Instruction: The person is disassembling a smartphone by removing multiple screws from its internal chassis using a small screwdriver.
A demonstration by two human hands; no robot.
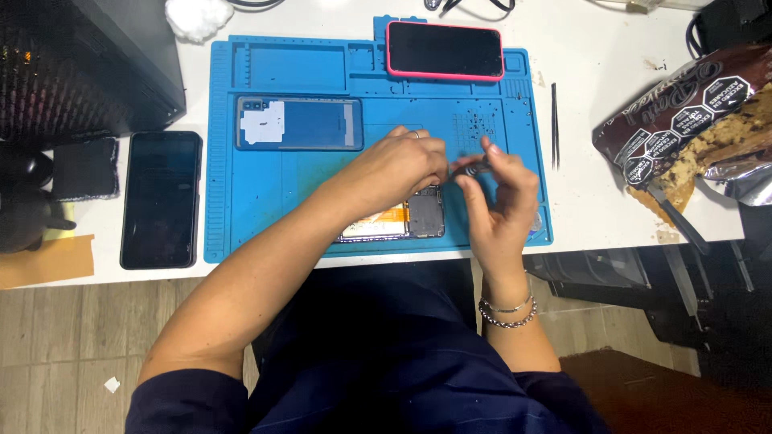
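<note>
**Opened phone on the blue repair mat, both hands right over it**

So the blue repair mat (pixel 241 209) sits on the white table (pixel 595 161) and it's got those moulded compartments along the top edge; from this angle I can't make out anything sitting in the little trays, though the gridded patch near the right side has some tiny dark specks that could be screws, too small to tell; a phone with a pink case (pixel 445 50) lies face up across the top compartments; a blue back cover (pixel 299 123) with a white patch on it lies flat on the mat's upper left.

The opened phone (pixel 402 221) is at the front edge of the mat, back off, lying flat; you can see a dark plate on its right half and an orange strip plus a pale area on the left half; most of its top is hidden under the hands.

Left hand (pixel 398 165) is curled, fingers pressed together just above the phone; right hand (pixel 503 201) is pinching a small dark tool (pixel 470 167) between thumb and fingers, tip pointing toward the left hand; the two hands nearly touch.

Off the mat: a black phone (pixel 161 199) to the left, tweezers (pixel 554 124) just right of the mat, an open brown snack bag (pixel 683 120) far right with crumbly stuff showing, and a white wad (pixel 199 18) at the top.
</note>
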